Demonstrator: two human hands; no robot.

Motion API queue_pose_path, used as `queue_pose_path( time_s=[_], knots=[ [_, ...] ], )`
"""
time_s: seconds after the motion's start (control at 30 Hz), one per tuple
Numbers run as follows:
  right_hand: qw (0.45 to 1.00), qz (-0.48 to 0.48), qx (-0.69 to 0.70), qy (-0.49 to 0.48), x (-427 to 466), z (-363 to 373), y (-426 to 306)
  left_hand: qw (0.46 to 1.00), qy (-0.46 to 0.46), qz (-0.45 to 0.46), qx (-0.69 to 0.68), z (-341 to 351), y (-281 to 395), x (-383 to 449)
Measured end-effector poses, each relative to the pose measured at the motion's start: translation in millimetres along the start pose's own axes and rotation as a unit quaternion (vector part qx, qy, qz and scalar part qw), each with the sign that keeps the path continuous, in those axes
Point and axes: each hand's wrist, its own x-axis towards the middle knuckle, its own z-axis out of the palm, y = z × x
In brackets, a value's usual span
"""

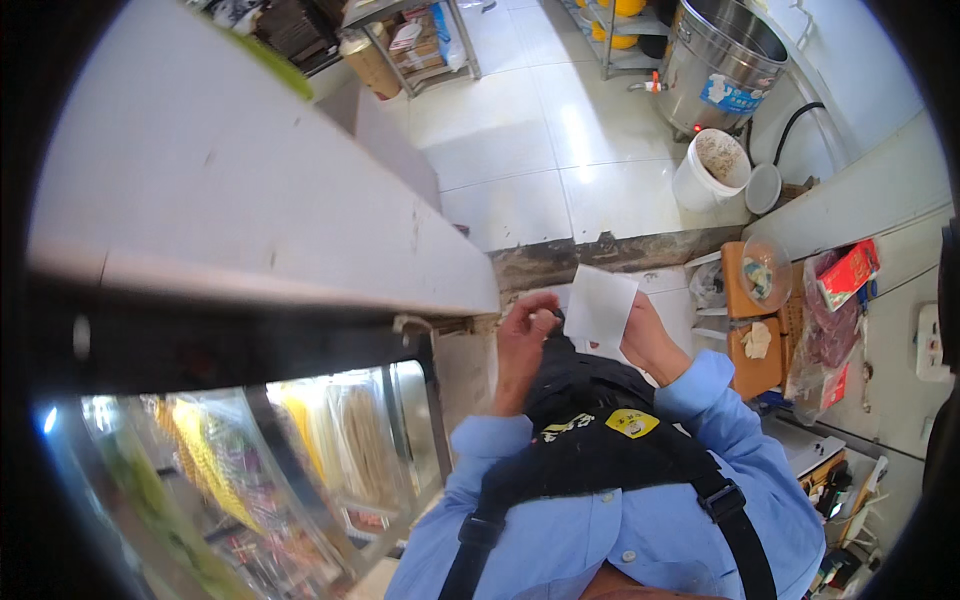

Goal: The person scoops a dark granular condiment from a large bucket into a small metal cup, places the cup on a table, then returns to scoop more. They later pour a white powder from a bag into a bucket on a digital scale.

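A square white sheet, perhaps paper (600, 304), is held at its right edge by my right hand (649, 334), whose fingers are partly hidden behind it. Just left of the sheet, my left hand (529, 322) is raised with its fingers curled; whether it holds anything is unclear. Both hands are above the dark apron (592, 382) that I wear over a blue shirt.
A lit glass-fronted display case (360, 442) with packaged goods is at lower left, beside a white partition (300, 195). A brown padded stool (739, 292) bears a clear bowl at right. A white bucket (705, 184) and a steel boiler (694, 75) stand on the tiled floor.
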Motion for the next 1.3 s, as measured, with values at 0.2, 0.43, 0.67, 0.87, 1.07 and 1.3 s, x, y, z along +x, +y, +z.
queue_pose_path(
  time_s=[0.2, 0.43, 0.67, 0.87, 1.07, 1.3],
  knots=[
    [0.975, -0.196, -0.103, 0.022, 94, 54, -163, 0.999, -0.023, 0.031, 0.022, 7, 29, 199],
    [0.864, -0.036, 0.339, -0.37, 205, 127, -345, 0.966, 0.071, -0.097, 0.231, -89, -57, 373],
    [0.766, -0.263, 0.277, -0.517, 387, 194, -457, 0.82, 0.371, -0.416, 0.125, -170, -62, 321],
    [0.749, -0.085, 0.231, -0.615, 491, 262, -497, 0.774, 0.388, -0.501, -0.001, -140, -54, 277],
    [0.699, -0.045, 0.279, -0.657, 610, 346, -494, 0.849, 0.321, -0.414, 0.064, -156, -46, 376],
    [0.697, -0.003, 0.349, -0.626, 723, 438, -516, 0.818, 0.44, -0.363, -0.071, -213, -26, 523]
  ],
)
